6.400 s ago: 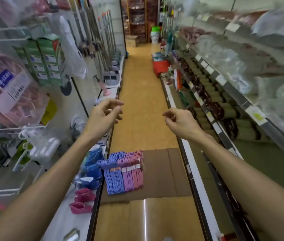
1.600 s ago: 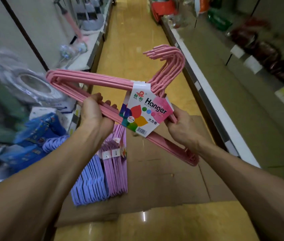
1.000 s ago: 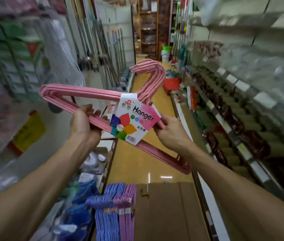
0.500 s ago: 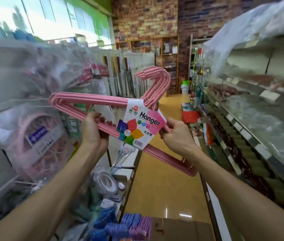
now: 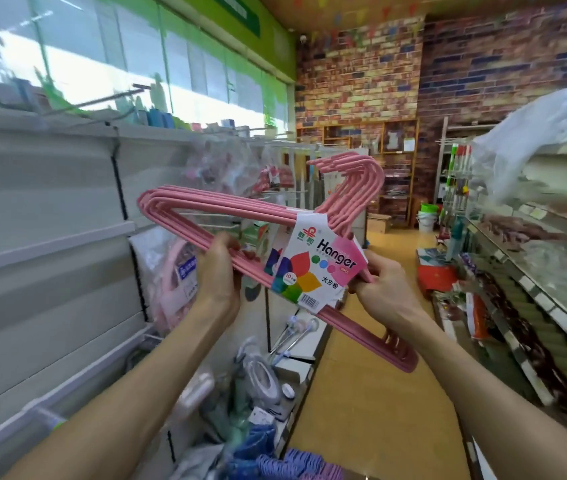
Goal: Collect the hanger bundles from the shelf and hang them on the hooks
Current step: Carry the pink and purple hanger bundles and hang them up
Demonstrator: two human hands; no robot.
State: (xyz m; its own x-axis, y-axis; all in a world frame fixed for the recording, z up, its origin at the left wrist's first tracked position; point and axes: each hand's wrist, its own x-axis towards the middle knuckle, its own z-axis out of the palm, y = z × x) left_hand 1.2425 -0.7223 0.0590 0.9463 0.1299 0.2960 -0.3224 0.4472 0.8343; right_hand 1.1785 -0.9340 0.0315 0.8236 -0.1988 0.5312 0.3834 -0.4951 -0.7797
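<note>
I hold a bundle of pink hangers (image 5: 212, 206) at chest height in the aisle, its hook ends (image 5: 358, 168) pointing up and left. A colourful "Hanger" card label (image 5: 313, 268) wraps its middle. My left hand (image 5: 218, 268) grips the lower bar left of the label. My right hand (image 5: 384, 289) grips the same bar right of the label. Thin metal display hooks (image 5: 219, 224) stick out of the left wall panel just behind the bundle. More bundles, blue and purple (image 5: 296, 467), lie at the bottom edge.
White shelving (image 5: 43, 244) with bagged goods (image 5: 174, 271) lines the left. Stocked shelves (image 5: 531, 292) run along the right. The yellow-floored aisle (image 5: 375, 393) leads to a brick wall (image 5: 355, 71), with a red box (image 5: 436, 275) and a white bucket (image 5: 427, 219) on the floor.
My view has tilted up from the floor stack to the upper shelving. Both hands have carried the pink bundle higher and toward the left wall.
</note>
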